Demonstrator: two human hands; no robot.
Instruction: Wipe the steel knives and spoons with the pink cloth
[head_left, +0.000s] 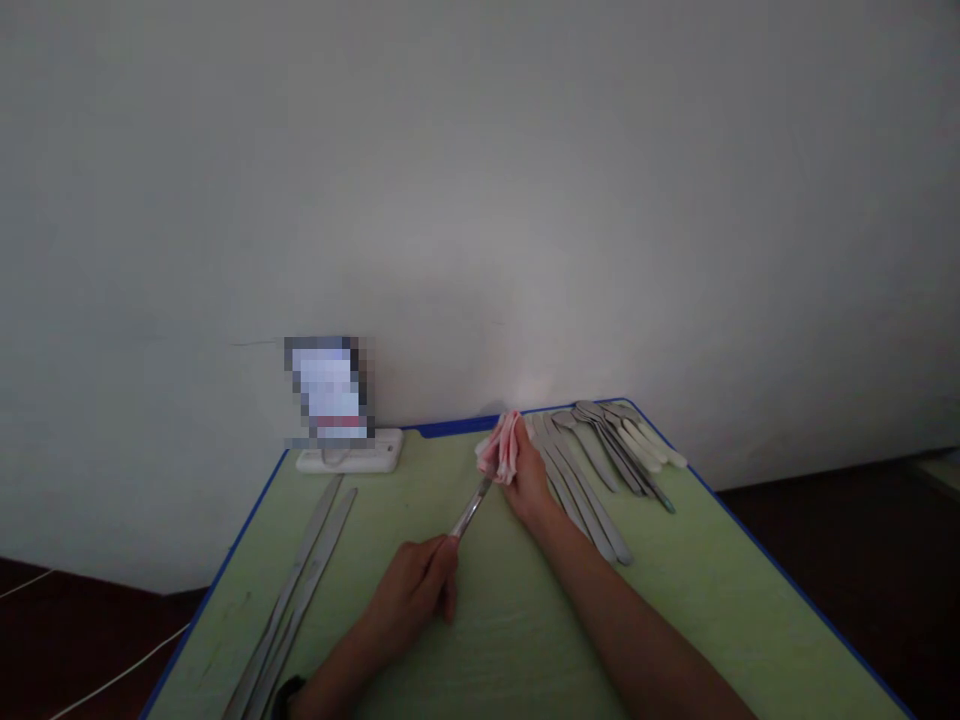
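My left hand [424, 580] is closed around the near end of a shiny metal piece of cutlery [472, 508], held at a slant above the table. Its far end disappears into a folded pink and white cloth [501, 448], so I cannot tell its kind. My right hand [531, 480] grips that cloth, fingers wrapped around it. Just right of this hand lie several table knives [592, 505] side by side. Two more long knives [311, 570] rest on the left part of the table.
Beyond the right-hand knives lies a pile of spoons [592, 412] and other cutlery, some with white handles [651, 448]. A lit, blurred phone [330, 390] stands at the back left by a white power strip [360, 455]. The green table [420, 500] has a blue edge against a pale wall.
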